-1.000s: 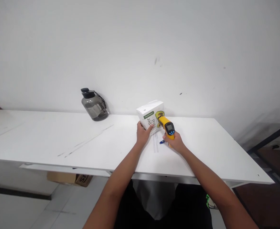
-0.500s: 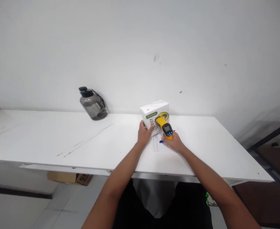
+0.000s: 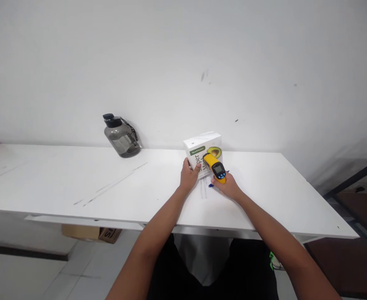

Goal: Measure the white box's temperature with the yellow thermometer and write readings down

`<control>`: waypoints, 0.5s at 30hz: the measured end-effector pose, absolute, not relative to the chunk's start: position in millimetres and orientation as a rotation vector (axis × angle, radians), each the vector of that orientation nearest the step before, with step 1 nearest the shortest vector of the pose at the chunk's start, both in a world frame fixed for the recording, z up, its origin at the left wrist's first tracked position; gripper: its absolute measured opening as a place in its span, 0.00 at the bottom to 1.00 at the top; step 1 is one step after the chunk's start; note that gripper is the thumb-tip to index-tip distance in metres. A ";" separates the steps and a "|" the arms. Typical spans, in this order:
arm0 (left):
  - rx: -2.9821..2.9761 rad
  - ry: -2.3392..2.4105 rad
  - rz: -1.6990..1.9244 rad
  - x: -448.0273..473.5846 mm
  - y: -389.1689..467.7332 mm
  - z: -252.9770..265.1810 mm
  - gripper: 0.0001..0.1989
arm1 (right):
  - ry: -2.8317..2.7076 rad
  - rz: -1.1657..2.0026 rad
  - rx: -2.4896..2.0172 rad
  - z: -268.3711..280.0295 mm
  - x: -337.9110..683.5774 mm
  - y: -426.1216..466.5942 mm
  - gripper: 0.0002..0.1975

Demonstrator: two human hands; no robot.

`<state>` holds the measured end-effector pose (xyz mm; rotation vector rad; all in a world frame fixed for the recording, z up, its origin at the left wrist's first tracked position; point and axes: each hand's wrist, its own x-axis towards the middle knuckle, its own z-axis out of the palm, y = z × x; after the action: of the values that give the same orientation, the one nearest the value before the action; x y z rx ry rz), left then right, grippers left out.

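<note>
A white box (image 3: 194,157) with an avocado picture and a green label stands on the white table, slightly turned. My left hand (image 3: 189,174) grips its lower left side, thumb across the front. In my right hand (image 3: 227,184) is a yellow and black infrared thermometer (image 3: 216,166), its nose close to the front of the box; whether it touches I cannot tell. The thermometer's small screen faces me. Beneath my right hand lies a blue pen (image 3: 211,185), partly hidden. A sheet of paper with writing (image 3: 204,188) is below the box.
A grey see-through water bottle (image 3: 124,139) with a black lid and strap stands at the back left, near the wall. The white table (image 3: 61,179) runs along the wall. A cardboard box (image 3: 86,232) sits below it. Dark metal framing (image 3: 355,177) is at the right.
Almost nothing differs. The thermometer has shifted very slightly to the left in my right hand; the box and my left hand stay in place.
</note>
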<state>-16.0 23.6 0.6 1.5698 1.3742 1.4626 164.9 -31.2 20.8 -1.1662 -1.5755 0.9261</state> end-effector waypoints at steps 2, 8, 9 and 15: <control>1.571 1.372 1.462 -16.1 24.0 0.5 0.27 | -1.578 0.923 -1.170 20.6 165.2 -31.1 0.15; 1.574 1.348 1.478 -16.2 22.5 2.8 0.27 | -1.589 0.902 -1.186 18.9 165.1 -30.7 0.15; 1.576 1.345 1.479 -16.2 22.1 3.5 0.26 | -1.590 0.905 -1.183 18.4 165.3 -30.5 0.15; 1.570 1.376 1.457 -16.0 21.8 5.2 0.24 | -1.578 0.931 -1.157 16.8 165.8 -29.6 0.17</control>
<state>-16.0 21.8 5.2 1.5698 1.3760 1.4569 165.8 -29.6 16.8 -1.1567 -1.5785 0.9314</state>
